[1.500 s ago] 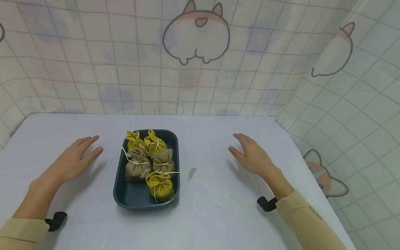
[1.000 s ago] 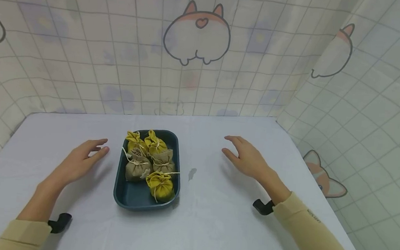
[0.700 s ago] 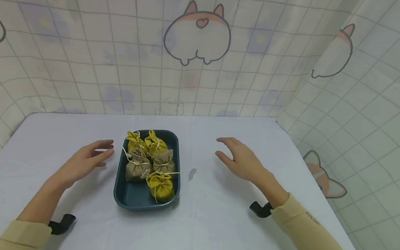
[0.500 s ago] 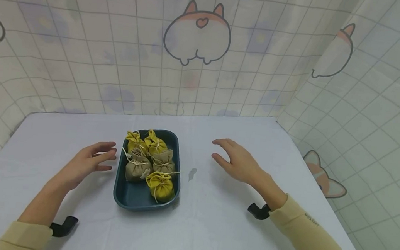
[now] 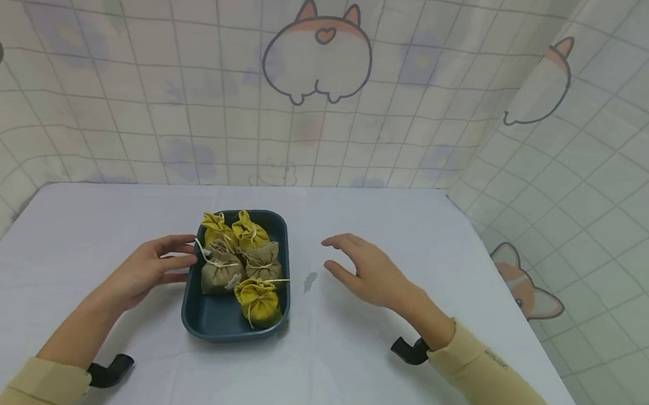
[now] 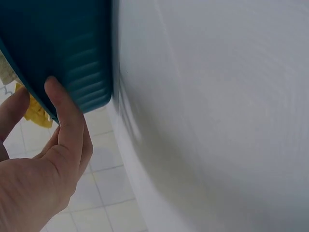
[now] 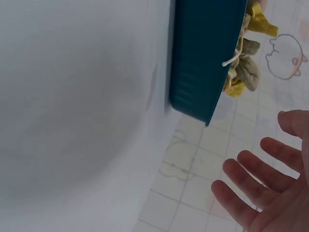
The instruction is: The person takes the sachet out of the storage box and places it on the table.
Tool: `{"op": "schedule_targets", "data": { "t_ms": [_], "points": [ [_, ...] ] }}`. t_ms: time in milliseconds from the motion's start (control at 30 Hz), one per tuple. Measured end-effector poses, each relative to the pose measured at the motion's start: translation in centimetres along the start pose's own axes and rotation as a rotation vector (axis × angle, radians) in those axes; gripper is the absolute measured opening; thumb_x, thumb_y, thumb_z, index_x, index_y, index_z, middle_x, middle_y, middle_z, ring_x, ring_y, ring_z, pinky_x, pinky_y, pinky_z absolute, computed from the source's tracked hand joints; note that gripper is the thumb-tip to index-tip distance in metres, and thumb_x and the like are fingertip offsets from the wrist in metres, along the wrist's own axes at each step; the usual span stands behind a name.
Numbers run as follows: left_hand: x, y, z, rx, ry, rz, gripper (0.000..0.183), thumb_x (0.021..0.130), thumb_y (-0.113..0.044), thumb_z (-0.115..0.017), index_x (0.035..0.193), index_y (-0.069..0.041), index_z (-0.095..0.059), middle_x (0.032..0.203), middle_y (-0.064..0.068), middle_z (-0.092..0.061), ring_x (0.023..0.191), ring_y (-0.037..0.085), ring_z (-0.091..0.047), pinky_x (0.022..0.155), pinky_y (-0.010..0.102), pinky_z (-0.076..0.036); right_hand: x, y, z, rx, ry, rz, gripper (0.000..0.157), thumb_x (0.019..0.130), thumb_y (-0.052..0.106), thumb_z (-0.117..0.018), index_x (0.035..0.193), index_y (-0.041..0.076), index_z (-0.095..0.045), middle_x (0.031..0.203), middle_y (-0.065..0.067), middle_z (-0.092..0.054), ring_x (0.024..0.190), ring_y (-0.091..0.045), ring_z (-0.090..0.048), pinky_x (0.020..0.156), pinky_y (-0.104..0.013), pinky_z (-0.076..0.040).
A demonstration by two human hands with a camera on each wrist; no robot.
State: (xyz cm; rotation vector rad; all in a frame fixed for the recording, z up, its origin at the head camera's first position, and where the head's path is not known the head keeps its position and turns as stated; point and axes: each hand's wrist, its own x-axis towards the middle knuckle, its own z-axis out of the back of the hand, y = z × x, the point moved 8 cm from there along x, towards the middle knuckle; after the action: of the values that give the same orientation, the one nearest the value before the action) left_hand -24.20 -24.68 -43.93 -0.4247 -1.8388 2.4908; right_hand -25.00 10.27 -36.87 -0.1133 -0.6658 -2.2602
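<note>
Beside a tray [image 5: 211,320] walling in five pouches [image 5: 221,275], left hand [image 5: 147,270] and right hand [image 5: 371,273] spread loosely.

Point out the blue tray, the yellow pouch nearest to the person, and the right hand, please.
Blue tray [image 5: 208,315], head view: bare floor, near left.
Nearest yellow pouch [image 5: 259,306], head view: middle of its body.
Right hand [image 5: 367,273], head view: back of the hand.

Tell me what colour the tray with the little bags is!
The tray is dark teal-blue, seen best in the head view.
</note>
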Motion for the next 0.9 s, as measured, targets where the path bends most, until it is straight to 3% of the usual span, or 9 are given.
{"op": "schedule_targets", "data": {
  "t_ms": [500,900],
  "points": [
    [0.4,0.3,0.2,-0.074,0.002,0.013,0.079,0.096,-0.01,-0.073,0.158,0.006,-0.027,0.148,0.032,-0.037,0.102,0.015,-0.067,0.089,0.031,-0.056,0.1,3.5,-2.4,0.105,-0.028,0.15,0.037,0.101,0.025,-0.068,0.134,0.008,-0.061,0.134,-0.003,-0.063,0.126,-0.017,-0.057,0.105,-0.037,-0.047],
    [0.7,0.8,0.1,-0.098,0.018,0.069,0.081,0.096,-0.016,-0.075,0.159,0.003,-0.028,0.152,0.029,-0.036,0.108,0.011,-0.062,0.092,0.032,-0.055,0.9,5.1,-4.8,0.22,-0.001,0.237,0.048,0.095,0.021,-0.076,0.135,0.001,-0.06,0.133,-0.008,-0.063,0.128,-0.018,-0.055,0.107,-0.036,-0.045]
  ]
}}
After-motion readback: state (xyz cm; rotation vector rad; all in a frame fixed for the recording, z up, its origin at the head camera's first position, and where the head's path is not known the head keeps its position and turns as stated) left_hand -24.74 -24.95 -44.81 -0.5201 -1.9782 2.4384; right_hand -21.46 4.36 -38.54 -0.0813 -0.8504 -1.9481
